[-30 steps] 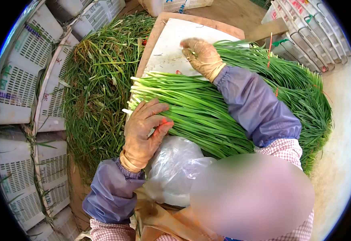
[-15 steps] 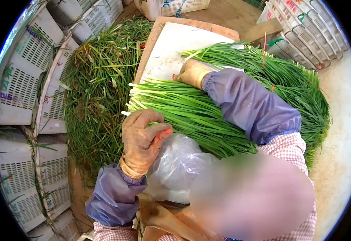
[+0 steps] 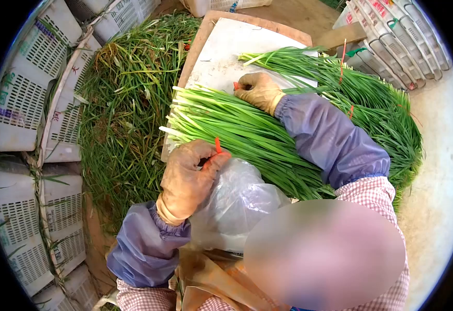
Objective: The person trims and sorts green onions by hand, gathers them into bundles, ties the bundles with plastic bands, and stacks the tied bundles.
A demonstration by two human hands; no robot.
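Note:
A loose bunch of garlic chives (image 3: 226,114) lies on the board, its pale cut ends to the left. My left hand (image 3: 189,179), in a stained glove, is closed in a pinch on one red end of a tie (image 3: 218,145) at the near side of the bunch. Across the bunch, my gloved right hand (image 3: 260,92) rests at its far edge, fingers closed on another red end. Whether the tie runs beneath the chives is hidden. Below my left hand sits a clear plastic bag (image 3: 244,202).
Chive bunches with red ties (image 3: 377,109) are piled at the right. Loose leaves and trimmings (image 3: 128,109) heap up on the left. White plastic crates (image 3: 19,119) line the left side, and more crates (image 3: 392,41) stand stacked at the back right. The white board (image 3: 226,46) has a brown rim.
My left hand has shifted slightly right, and its red tie end now points upward from the pinch. My right hand has moved a little right and up along the bunch's far edge.

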